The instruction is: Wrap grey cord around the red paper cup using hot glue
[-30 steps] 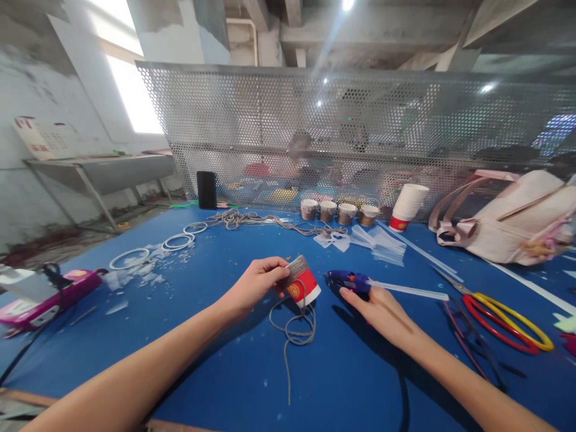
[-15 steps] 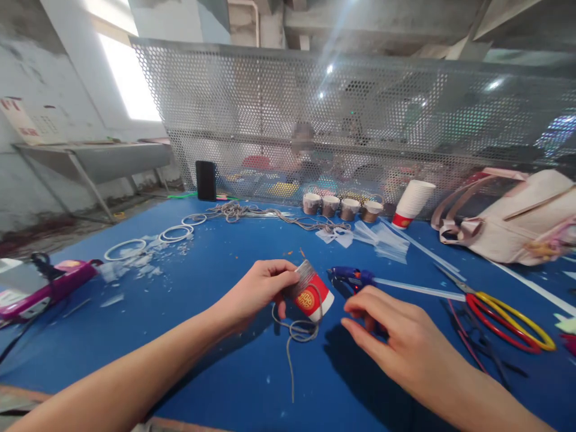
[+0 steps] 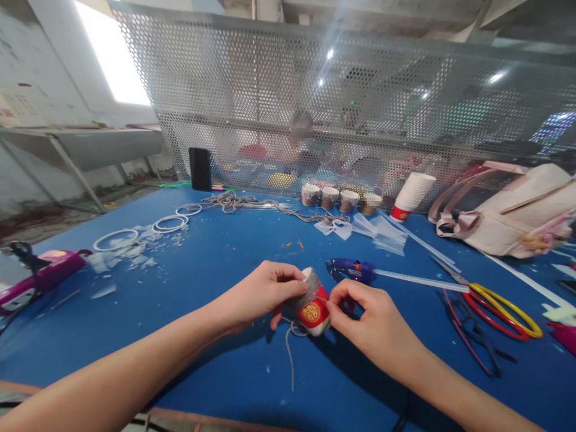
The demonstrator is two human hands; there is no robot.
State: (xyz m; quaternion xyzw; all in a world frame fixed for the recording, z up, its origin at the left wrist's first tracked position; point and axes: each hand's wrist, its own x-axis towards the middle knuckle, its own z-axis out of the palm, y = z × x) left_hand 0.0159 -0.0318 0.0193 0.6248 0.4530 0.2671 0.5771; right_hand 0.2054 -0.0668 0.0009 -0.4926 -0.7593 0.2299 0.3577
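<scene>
A red paper cup (image 3: 311, 313) with a gold emblem lies tilted in my left hand (image 3: 263, 294), whose fingers and thumb grip its cord-wrapped end. Grey cord (image 3: 289, 354) is wound around that end, and its loose tail hangs onto the table below. My right hand (image 3: 369, 309) is at the cup's right side, thumb and forefinger pinched on the strand of cord that crosses the red surface. Just beyond the right hand lies a blue glue gun (image 3: 353, 270) with a clear glue stick (image 3: 423, 280) out of its back.
Scissors (image 3: 504, 306) and glasses (image 3: 472, 336) lie to the right, near a pale backpack (image 3: 526, 207). Stacked cups (image 3: 414, 193), several small wrapped cups (image 3: 330, 197) and a cord bundle (image 3: 229, 201) line the back. White rings (image 3: 116, 240), scraps and a purple power strip (image 3: 42, 279) are left.
My right hand has moved left to the cup and pinched the cord. The cup has turned slightly in my left hand. The view has shifted a little.
</scene>
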